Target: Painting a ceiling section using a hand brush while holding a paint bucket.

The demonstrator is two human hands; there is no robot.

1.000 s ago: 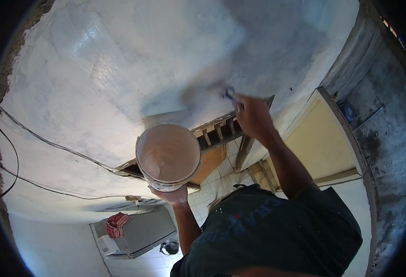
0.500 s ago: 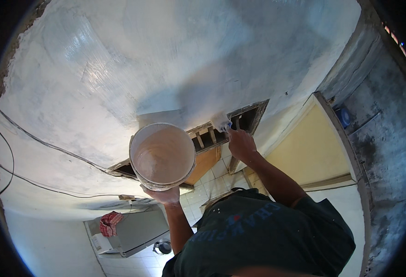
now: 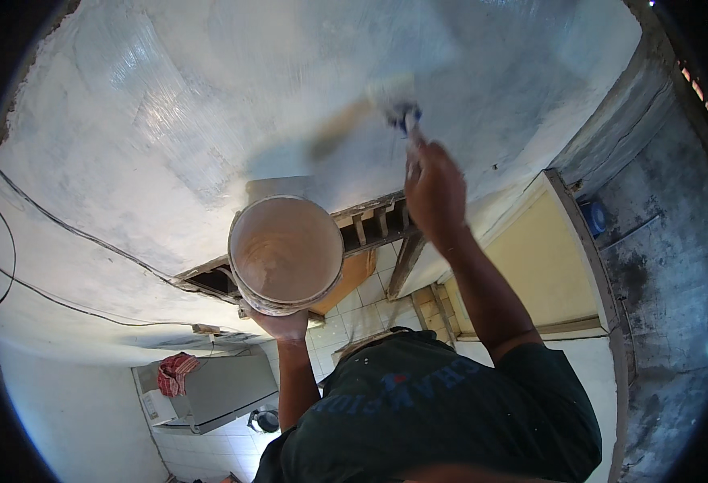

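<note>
My left hand (image 3: 283, 322) supports a round white bucket (image 3: 238, 278) from underneath, its fingers partly hidden by it. Pale, whitish paint (image 3: 281, 262) lies inside the bucket. Higher and to the right, my right hand (image 3: 436, 187) is closed round the handle of a wide paintbrush (image 3: 402, 111). The brush's pale bristles are against or very near the whitish wall (image 3: 209, 121); motion blur hides the exact contact. Some of the wall has a wet, streaky sheen, and my shadow falls across it.
A wooden-framed vent opening (image 3: 362, 224) runs behind the bucket. Dark cables (image 3: 88, 233) hang along the wall at left. Below stand a grey refrigerator (image 3: 233, 386) with a red checked cloth (image 3: 177, 373) on it, and a tiled floor (image 3: 334, 332). A yellow panel (image 3: 531, 266) is at right.
My right hand has carried the paintbrush up from the vent's edge onto the wall above. The bucket in my left hand sits slightly higher in view.
</note>
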